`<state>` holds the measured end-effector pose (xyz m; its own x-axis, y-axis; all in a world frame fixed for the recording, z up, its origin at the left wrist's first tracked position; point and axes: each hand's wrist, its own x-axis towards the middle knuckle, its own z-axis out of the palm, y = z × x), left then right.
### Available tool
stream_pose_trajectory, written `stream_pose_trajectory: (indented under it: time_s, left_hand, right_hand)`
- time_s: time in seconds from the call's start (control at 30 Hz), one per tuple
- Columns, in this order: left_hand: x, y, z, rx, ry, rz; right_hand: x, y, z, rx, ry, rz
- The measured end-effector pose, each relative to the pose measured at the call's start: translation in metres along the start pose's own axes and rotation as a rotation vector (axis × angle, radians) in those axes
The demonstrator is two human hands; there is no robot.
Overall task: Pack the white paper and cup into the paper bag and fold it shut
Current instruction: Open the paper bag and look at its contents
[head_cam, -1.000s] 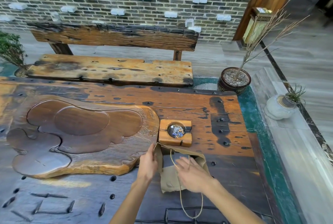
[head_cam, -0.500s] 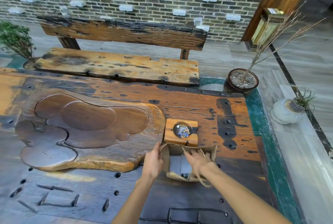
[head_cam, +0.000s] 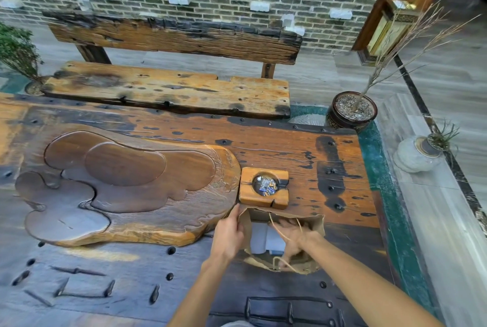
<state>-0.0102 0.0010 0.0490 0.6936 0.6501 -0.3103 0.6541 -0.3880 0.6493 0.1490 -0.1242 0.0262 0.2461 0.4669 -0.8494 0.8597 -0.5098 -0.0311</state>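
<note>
A brown paper bag (head_cam: 315,224) stands with its mouth gaping on the dark wooden table, near the right front. White paper (head_cam: 259,238) shows inside it, standing against the bag's left side. No cup can be made out. My left hand (head_cam: 229,234) pinches the bag's left rim and holds it wide. My right hand (head_cam: 293,237) reaches down into the bag, its fingers partly hidden by the near rim. A twine handle (head_cam: 279,229) loops over my right hand.
A small wooden block with a round dish of scraps (head_cam: 264,187) sits just behind the bag. A large carved wooden tea tray (head_cam: 126,184) fills the table's left. Beyond are a wooden bench (head_cam: 168,89), a potted bare twig (head_cam: 351,110) and a white vase (head_cam: 416,154).
The bag has been spread wider at the mouth. My right hand has gone from the handle and rim down into the bag. My left hand stays on the left rim.
</note>
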Motion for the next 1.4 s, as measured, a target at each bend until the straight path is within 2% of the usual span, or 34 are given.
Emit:
stream_pose_trajectory:
  time_s: [0.17,0.43,0.7,0.93,1.1,1.4]
  left_hand:
    - [0.003,0.001,0.000,0.009,-0.003,0.011]
    - [0.005,-0.002,-0.001,0.006,-0.026,-0.007]
    - [0.008,-0.005,0.000,-0.034,-0.019,-0.019]
    - [0.011,-0.008,0.000,-0.050,-0.040,-0.039]
    - [0.014,-0.011,-0.002,-0.223,-0.108,-0.116]
    - [0.010,-0.001,-0.007,-0.299,-0.198,-0.030]
  right_hand:
    - [0.017,0.003,0.006,-0.042,0.129,0.044]
    - [0.024,0.005,0.018,-0.186,0.116,0.097]
    - [0.043,0.009,0.031,-0.112,0.157,0.087]
    - [0.046,0.009,0.027,-0.159,0.198,0.079]
    - [0.028,0.009,0.016,-0.133,0.272,0.057]
    - [-0.042,0.008,-0.002,-0.054,0.317,-0.036]
